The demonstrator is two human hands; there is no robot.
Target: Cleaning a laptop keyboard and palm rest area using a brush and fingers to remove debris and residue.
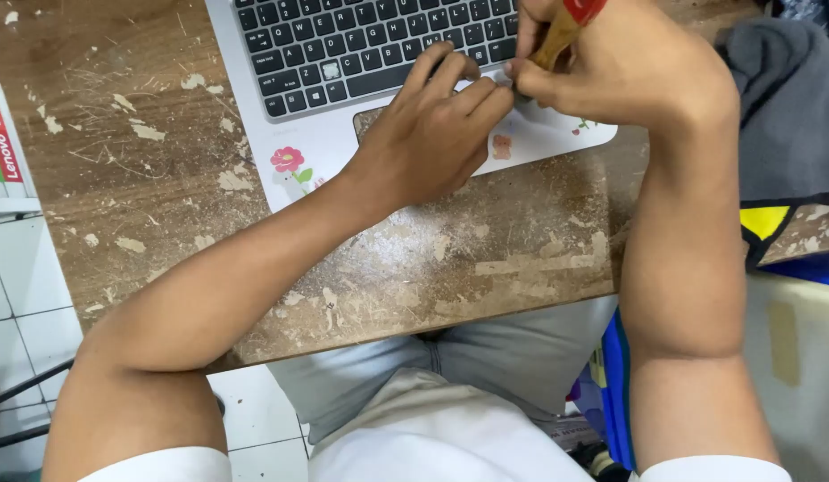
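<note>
A silver laptop (316,152) lies open on a worn wooden tabletop (165,205), keyboard (361,45) toward the top of the view, palm rest decorated with a flower sticker (288,161) and a small bear sticker (501,145).

Right hand (629,71): closed around a tool with a wooden shaft and red top (566,27). The shaft is pinched between thumb and fingers (526,76), firmly held. The tool's long axis runs from upper right down to lower left, tilted, its lower end pointing at the bottom edge of the keyboard just above the touchpad. The working tip is hidden behind the fingertips; its kind cannot be told.

Left hand (432,134): laid flat over the touchpad area, nothing gripped. Its fingers (459,85) are extended and close together, reaching up to the lowest key row, the tips touching or nearly touching the right hand's fingertips. Contact with the laptop surface looks likely; exact pressure cannot be told.

Key relation: the tool's lower end sits just right of and above the left fingertips, both hands meeting at one spot on the keyboard's lower edge. The right hand is the one on the tool; the left is just beside it, bracing the laptop.

Around: boxes with red and green edges (4,143) at the left edge of the tabletop, grey cloth (780,98) at the right, white floor tiles (22,295) below left, the person's lap in grey trousers (486,357) below the tabletop edge.
</note>
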